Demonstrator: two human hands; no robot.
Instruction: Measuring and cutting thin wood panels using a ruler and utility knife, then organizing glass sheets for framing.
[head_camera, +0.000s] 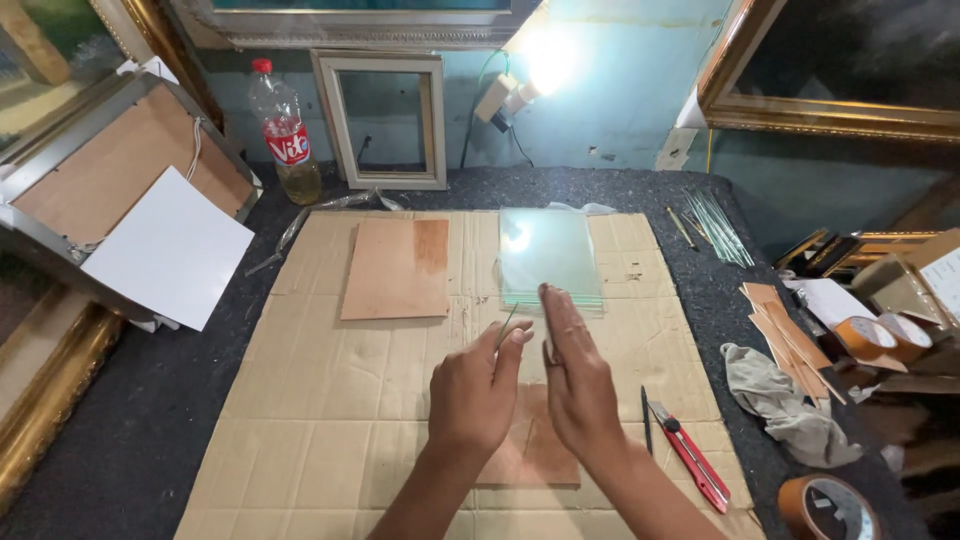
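The left hand (475, 385) pinches a thin sliver of glass (507, 325) between thumb and fingertips. The right hand (572, 375) stands edge-on beside it, fingers straight and together, gripping nothing. Under both lies a brown board (535, 455) on the cardboard sheet (300, 400). Just beyond the fingertips rests a stack of glass panes (550, 255); a red cutter (690, 455) lies to the right.
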